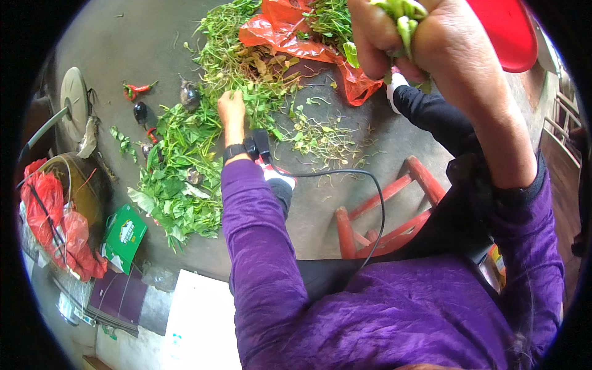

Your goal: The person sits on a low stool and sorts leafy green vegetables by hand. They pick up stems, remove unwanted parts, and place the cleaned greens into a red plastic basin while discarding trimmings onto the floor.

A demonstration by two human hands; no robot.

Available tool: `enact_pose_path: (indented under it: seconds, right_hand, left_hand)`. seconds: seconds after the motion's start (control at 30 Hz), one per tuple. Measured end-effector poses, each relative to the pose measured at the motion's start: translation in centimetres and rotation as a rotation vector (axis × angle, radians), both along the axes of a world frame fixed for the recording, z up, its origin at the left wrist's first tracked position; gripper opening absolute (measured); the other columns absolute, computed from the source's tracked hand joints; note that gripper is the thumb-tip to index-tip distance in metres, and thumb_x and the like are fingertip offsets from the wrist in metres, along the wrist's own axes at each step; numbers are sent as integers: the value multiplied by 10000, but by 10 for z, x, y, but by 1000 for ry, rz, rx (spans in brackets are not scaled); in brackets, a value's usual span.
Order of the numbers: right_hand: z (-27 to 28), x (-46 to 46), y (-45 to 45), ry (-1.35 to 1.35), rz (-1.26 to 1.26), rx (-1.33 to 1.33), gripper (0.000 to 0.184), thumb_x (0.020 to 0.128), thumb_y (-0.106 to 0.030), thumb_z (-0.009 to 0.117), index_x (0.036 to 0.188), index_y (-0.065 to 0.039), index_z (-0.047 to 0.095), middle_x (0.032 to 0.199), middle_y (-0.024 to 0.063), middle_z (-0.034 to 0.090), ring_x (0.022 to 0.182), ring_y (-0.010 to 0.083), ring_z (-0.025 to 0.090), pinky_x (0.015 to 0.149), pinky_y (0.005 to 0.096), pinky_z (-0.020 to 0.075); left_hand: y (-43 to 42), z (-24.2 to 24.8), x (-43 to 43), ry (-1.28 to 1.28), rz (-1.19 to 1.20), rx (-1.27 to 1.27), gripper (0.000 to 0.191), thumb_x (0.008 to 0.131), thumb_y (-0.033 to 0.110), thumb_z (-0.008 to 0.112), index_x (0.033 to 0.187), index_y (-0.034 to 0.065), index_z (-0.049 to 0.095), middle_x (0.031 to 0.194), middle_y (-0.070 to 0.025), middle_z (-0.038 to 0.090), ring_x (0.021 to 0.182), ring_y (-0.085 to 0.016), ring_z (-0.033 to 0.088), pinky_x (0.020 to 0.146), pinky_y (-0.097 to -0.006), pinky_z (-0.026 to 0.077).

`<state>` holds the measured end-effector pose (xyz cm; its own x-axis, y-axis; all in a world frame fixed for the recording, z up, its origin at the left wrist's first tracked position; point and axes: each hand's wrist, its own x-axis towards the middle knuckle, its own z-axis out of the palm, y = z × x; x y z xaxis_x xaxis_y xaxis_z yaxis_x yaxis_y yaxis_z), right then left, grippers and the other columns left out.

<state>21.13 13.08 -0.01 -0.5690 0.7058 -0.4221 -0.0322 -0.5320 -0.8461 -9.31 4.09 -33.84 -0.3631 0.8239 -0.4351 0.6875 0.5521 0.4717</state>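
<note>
My right hand (416, 41), raised at the upper right, is closed around a small bunch of pale green stems (406, 23). My left hand (232, 105) reaches down onto leafy greens (263, 108) on the floor; its fingertips are among the leaves, and whether they grip any cannot be told. Left of it lies a dark eggplant (189, 96). A broad heap of green leaves (185, 162) spreads nearer to me. Thin stems (328, 136) lie scattered to the right. Brown, wilted leaves (268, 67) lie just beyond my left hand, beside a red plastic bag (296, 44).
Red peppers (138, 89) and another eggplant (140, 112) lie at the left. A bin (88, 185) with red bags, a green box (124, 238) and a round metal base (74, 104) stand farther left. A red wooden stool (388, 217) is beneath me; a red basin (506, 32) sits upper right.
</note>
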Motion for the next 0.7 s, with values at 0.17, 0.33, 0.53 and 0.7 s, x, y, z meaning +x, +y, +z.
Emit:
enact_pose_path:
  seconds: [0.17,0.33,0.53,0.7]
  right_hand:
    - [25,-1,1,-243,47,31,165,683,24,443,538,-49,476,493,-22,452,461,64,377,439,237,286]
    - [21,-4,-1,-361,22,300,128,688,-16,490,607,4,587,507,49,530,466,122,465,464,288,371]
    - [37,-2,8,-516,88,157,69,635,6,538,635,37,599,511,92,546,478,158,503,480,328,407]
    - [22,5,5,-447,111,241,61,653,-17,547,614,9,586,522,74,545,454,166,481,472,327,398]
  left_hand:
    - [-8,42,-8,-355,321,-12,370,844,150,535,1154,-53,537,936,-175,653,637,-200,648,550,-281,482]
    - [-2,81,1,-301,346,44,328,893,113,486,1165,-69,511,911,-138,658,532,-118,601,414,-210,403]
    - [17,149,4,-368,188,-10,249,908,129,437,1034,-38,574,744,-96,659,487,-79,549,417,-189,368]
    - [27,239,19,-370,97,-40,224,899,119,462,986,-37,597,695,-69,642,469,-62,495,430,-195,371]
